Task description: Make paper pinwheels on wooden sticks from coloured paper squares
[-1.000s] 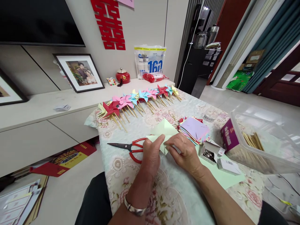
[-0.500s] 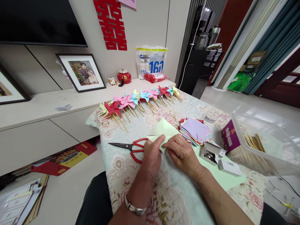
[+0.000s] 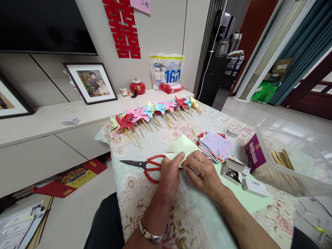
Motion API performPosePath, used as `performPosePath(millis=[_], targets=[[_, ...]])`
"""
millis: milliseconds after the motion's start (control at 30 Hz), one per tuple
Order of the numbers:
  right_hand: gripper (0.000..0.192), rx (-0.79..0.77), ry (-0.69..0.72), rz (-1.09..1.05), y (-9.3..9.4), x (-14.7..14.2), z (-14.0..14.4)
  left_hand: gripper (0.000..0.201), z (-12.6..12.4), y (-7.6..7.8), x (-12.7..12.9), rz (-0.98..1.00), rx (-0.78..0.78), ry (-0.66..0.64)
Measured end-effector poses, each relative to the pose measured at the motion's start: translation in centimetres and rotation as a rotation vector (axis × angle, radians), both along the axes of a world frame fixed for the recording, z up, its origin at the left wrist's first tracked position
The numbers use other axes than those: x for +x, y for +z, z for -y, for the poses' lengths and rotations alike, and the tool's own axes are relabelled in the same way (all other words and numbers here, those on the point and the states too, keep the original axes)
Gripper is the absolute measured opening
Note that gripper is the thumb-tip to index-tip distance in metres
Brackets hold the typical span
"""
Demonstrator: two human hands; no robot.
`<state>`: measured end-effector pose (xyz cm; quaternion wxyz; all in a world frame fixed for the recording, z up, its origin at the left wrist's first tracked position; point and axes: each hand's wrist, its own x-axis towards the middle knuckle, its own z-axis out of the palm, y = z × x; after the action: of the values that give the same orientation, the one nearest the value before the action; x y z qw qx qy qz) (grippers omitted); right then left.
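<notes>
Left hand (image 3: 169,173) and right hand (image 3: 204,171), fingers pinching green paper (image 3: 183,145); red scissors (image 3: 147,164) just beside

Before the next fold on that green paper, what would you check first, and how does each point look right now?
1. Both hands on the green paper: left hand and right hand pinch its near edge. Ok.
2. Paper flat on the table: far corner is lifted. Not ok.
3. Crease aligned: hidden under the fingers. Cannot tell.
4. Scissors out of the way: beside the left hand, blades pointing away from it. Ok.
5. Stack of coloured paper apart from the fold: close beside the right hand. Ok.
6. Finished pinwheels clear: lined up at the far edge. Ok.
</notes>
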<state>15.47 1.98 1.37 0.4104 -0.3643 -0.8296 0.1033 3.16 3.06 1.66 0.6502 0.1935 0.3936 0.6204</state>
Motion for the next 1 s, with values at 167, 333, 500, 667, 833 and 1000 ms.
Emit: performPosePath(millis=[167, 333, 500, 667, 833, 1000], targets=[[0.014, -0.054, 0.014, -0.047, -0.2, 0.1, -0.1, 0.030, 0.1, 0.4, 0.0, 0.007, -0.007, 0.003], [0.011, -0.102, -0.016, -0.089, -0.4, 0.3, -0.2, 0.028, 0.2, 0.4, -0.1, -0.016, 0.003, -0.013], [0.012, -0.207, -0.109, -0.185, -0.2, 0.3, -0.3, 0.027, 0.2, -0.1, 0.0, -0.074, 0.003, -0.030], [0.014, -0.309, -0.187, -0.228, 0.1, 0.3, -0.4, 0.017, 0.1, -0.5, 0.2, -0.188, 0.021, -0.044], [0.016, -0.414, -0.225, -0.287, 0.1, 0.4, -0.6, 0.017, 0.0, -1.2, 0.2, -0.272, 0.051, -0.057], [0.016, -0.541, -0.267, -0.332, 0.3, 0.4, -0.7, 0.022, -0.1, -2.2, 0.2, -0.354, 0.066, -0.051]])
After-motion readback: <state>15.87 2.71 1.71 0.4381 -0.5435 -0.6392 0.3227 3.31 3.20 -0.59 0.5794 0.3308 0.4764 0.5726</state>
